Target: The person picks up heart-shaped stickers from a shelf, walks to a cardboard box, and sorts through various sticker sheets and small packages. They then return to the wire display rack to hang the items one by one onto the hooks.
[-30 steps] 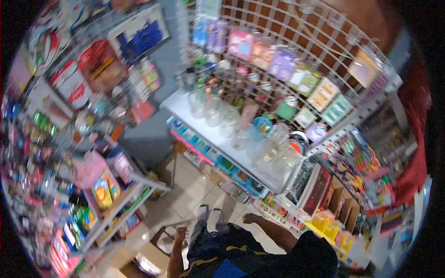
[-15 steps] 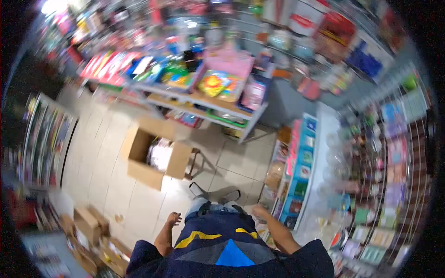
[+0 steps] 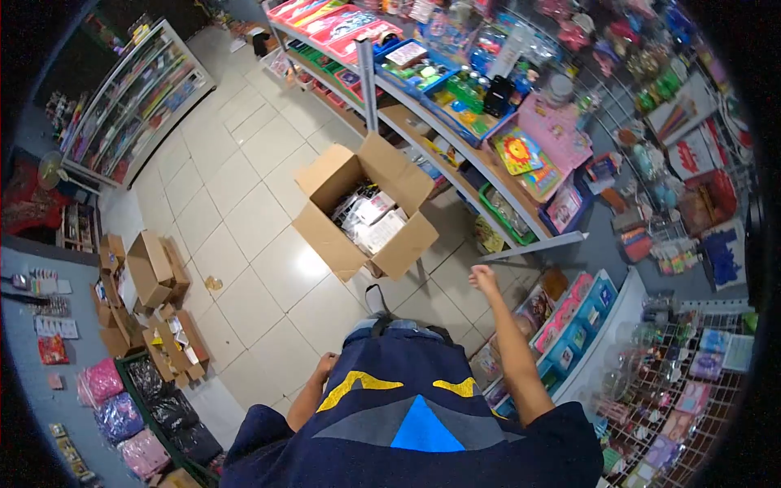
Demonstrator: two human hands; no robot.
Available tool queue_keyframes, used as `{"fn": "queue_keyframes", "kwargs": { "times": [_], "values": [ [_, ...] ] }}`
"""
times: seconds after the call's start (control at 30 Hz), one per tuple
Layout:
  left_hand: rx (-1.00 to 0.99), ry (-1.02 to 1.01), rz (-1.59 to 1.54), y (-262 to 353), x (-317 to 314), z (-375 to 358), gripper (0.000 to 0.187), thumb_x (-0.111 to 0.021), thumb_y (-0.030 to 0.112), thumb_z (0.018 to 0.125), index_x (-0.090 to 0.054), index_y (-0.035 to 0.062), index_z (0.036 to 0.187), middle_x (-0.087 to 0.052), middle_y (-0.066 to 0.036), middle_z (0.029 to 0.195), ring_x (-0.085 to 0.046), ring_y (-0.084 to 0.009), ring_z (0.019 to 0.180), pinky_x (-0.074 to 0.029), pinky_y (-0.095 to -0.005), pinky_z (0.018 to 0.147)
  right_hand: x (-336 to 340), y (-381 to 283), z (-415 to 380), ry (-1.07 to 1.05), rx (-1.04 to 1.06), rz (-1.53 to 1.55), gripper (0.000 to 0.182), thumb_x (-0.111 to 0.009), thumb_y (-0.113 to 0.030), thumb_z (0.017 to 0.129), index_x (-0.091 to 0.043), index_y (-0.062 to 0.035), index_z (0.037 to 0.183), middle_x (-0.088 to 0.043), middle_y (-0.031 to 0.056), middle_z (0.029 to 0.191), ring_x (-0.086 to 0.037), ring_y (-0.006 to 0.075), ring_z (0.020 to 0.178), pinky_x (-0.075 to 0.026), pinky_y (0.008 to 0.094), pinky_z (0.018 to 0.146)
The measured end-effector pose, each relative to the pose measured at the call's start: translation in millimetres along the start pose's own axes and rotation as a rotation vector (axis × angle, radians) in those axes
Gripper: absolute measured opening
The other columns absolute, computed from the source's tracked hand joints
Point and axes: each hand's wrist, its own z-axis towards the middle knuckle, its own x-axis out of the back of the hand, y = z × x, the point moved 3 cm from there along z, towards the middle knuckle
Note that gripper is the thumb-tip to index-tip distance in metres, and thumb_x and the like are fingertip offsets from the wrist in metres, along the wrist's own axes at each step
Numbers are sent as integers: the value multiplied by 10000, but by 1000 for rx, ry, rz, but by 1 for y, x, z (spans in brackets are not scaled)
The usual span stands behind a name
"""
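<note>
My right hand [image 3: 483, 278] is stretched out ahead of me, its fingers curled in with nothing visible in them. It hangs over the floor, to the right of an opened cardboard box [image 3: 313, 240]. White packets [image 3: 381, 231] and other small packaged goods fill the inside of the box, and its flaps are folded outward. Beside my left hip hangs my left hand [image 3: 327, 364], close to the dark blue shirt [image 3: 390, 407]; its fingers are mostly hidden.
Ahead on the right stands a metal shelf [image 3: 521, 213] with trays of toys and stationery. Goods hang from a wire rack [image 3: 691, 390] at right. On the left are a glass display case [image 3: 138, 106], opened cartons [image 3: 150, 272] and bagged bundles [image 3: 122, 415]. Tiled floor [image 3: 236, 293] lies between.
My view has turned left, so the box and shelf appear farther right. The right hand has swung forward and up; the left has drawn back toward my hip.
</note>
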Motion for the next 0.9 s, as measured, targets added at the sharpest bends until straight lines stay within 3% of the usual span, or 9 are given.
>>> {"fn": "queue_keyframes", "kwargs": {
  "times": [0.1, 0.23, 0.33, 0.4, 0.47, 0.6, 0.67, 0.77, 0.9],
  "values": [
    [-73, -58, 237, 40, 32, 12, 367, -631, 352, 836, -632, -4, 925, -675, -135, 798, -620, -230, 620, -481, -390, 531, -87, -4, -22, -243, 146, -287, 190, -608, -218, 925, -632, -79, 1053, -692, 70, 830, -665, 144, 712, -515, 270, 572],
    [-133, 155, -123, 105, 52, 40, 276, -590, 270, 899, -611, 2, 963, -645, -92, 739, -621, -174, 631, -499, -321, 522, -159, -31, -46, -668, 454, -670, 218, -621, -183, 901, -641, -31, 1056, -693, 90, 859, -662, 176, 765, -525, 311, 681],
    [-370, 303, -208, 179, 60, 67, 410, -623, 372, 914, -550, 5, 1083, -648, -115, 931, -638, -177, 674, -496, -285, 501, -194, -136, -87, -584, 521, -614, 222, -620, -167, 895, -640, -1, 1040, -692, 114, 891, -656, 191, 808, -516, 317, 763],
    [-369, 338, -246, 240, 61, 66, 465, -692, 383, 860, -588, -40, 1021, -651, -184, 986, -652, -245, 818, -538, -359, 689, -210, -161, -67, -569, 668, -607, 209, -614, -141, 887, -638, -2, 1042, -681, 137, 879, -652, 208, 783, -515, 319, 746],
    [-501, 458, -125, 287, 54, 71, 537, -739, 405, 814, -591, -44, 1067, -651, -208, 1022, -659, -261, 866, -539, -384, 728, -224, -185, -42, -596, 729, -697, 219, -630, -118, 859, -634, -17, 1053, -666, 144, 920, -642, 237, 853, -506, 345, 787],
    [-401, 320, -129, 350, 31, 64, 623, -795, 389, 751, -581, -54, 1132, -675, -199, 930, -678, -276, 772, -547, -367, 681, -249, -219, 10, -582, 1086, -945, 337, -668, -75, 790, -601, -49, 1119, -615, 152, 1018, -585, 300, 1023, -462, 397, 900],
    [-271, 143, -222, 390, 30, 43, 663, -816, 378, 723, -574, -61, 1158, -682, -194, 891, -680, -283, 709, -549, -358, 654, -264, -232, 30, -687, 946, -1208, 490, -718, -121, 742, -550, -97, 1202, -548, 130, 1161, -512, 320, 1146, -419, 444, 957],
    [-346, 270, -181, 364, 7, 72, 724, -768, 285, 785, -452, -52, 1342, -680, -203, 944, -693, -265, 716, -551, -360, 608, -280, -222, 57, -803, 930, -1460, 598, -765, -199, 706, -522, -151, 1251, -497, 109, 1243, -494, 314, 1177, -405, 518, 934],
    [-324, 282, -286, 341, -7, 82, 781, -712, 217, 845, -296, -24, 1460, -630, -260, 1127, -699, -279, 852, -561, -362, 674, -288, -199, 82, -868, 939, -1576, 629, -777, -201, 690, -510, -162, 1257, -534, 92, 1192, -514, 296, 1159, -389, 527, 941]
  ]
}}
